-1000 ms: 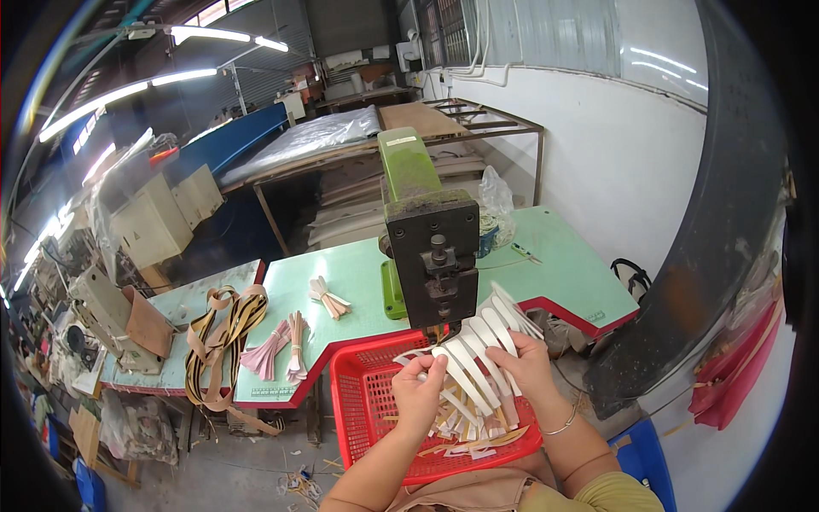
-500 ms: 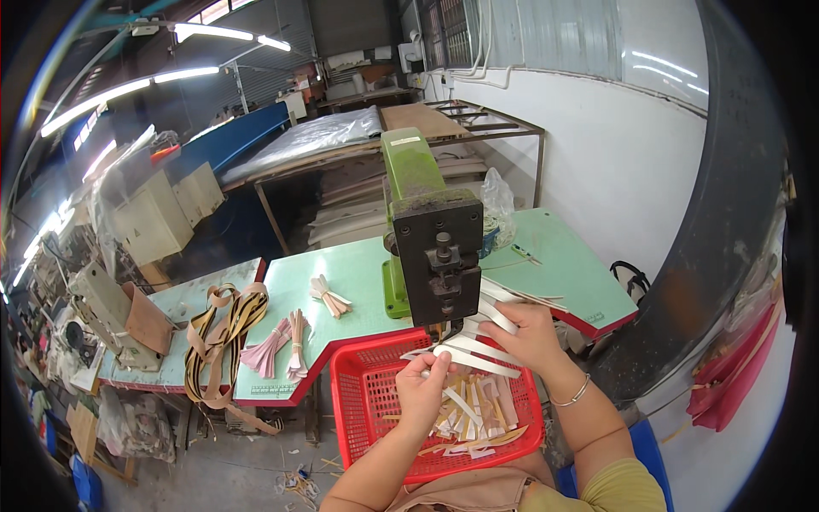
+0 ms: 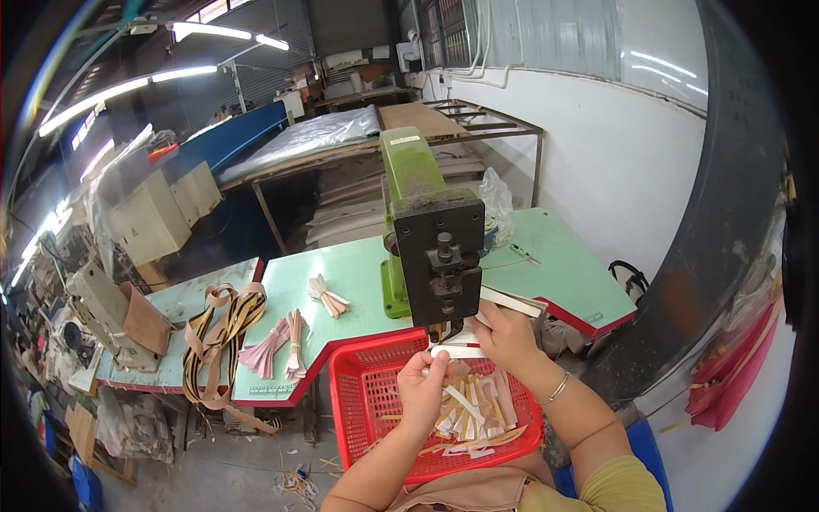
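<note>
Pinching the near end of the white strips [image 3: 458,351] between thumb and fingers: left hand [image 3: 420,388]. Right hand [image 3: 509,337] is curled around the same strips farther right, mostly hiding them; exact finger contact can't be told. More strip length shows beyond its knuckles, by the table edge. Strips sit just below the black front plate [image 3: 442,286] of the green machine [image 3: 412,166], above the red basket [image 3: 335,388]. Basket holds loose pale and tan offcuts [image 3: 490,410]. On the green table [image 3: 358,264], left of the machine: three strip bundles [image 3: 266,352], one pink, two pale. Striped straps [image 3: 223,337] hang over the edge farther left. Bangle [image 3: 559,388] on right wrist.
</note>
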{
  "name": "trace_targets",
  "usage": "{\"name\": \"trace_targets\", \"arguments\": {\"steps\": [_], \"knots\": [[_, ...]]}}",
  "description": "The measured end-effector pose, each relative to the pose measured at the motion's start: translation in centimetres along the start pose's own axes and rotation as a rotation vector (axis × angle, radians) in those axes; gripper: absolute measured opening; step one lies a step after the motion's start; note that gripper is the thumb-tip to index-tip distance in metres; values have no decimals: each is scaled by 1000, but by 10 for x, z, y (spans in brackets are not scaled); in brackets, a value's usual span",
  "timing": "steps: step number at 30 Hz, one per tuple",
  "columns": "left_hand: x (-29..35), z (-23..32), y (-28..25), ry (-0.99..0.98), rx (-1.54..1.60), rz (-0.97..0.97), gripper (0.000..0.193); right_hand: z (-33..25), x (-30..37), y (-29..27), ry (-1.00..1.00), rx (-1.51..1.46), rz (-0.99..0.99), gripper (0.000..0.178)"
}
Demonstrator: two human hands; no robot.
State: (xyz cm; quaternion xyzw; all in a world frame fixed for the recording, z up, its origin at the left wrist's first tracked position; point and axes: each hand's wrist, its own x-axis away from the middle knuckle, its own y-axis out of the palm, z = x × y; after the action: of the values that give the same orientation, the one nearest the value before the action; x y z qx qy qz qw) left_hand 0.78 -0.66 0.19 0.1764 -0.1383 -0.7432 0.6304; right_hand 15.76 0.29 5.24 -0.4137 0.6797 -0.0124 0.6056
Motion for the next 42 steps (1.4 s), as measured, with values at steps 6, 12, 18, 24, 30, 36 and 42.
{"name": "trace_targets", "arguments": {"steps": [6,12,18,24,30,36,42], "knots": [[-2,-3,-1,32,27,1,17,9,-8,7,-58,-60,-41,33],[-2,-3,-5,58,60,50,15,1,-16,6,14,-166,-115,30],[-2,0,-8,97,85,71,15,-3,-18,12,40,-255,-45,26],[-3,2,-13,120,124,124,14,-5,-19,20,50,-368,-91,30],[-6,5,-17,144,125,136,13,-10,-19,28,148,-503,-131,23],[0,5,-46,312,155,90,3,8,7,40,391,-452,170,34],[4,-40,-49,-30,-69,-35,15,-15,74,54,799,-777,259,34]]}}
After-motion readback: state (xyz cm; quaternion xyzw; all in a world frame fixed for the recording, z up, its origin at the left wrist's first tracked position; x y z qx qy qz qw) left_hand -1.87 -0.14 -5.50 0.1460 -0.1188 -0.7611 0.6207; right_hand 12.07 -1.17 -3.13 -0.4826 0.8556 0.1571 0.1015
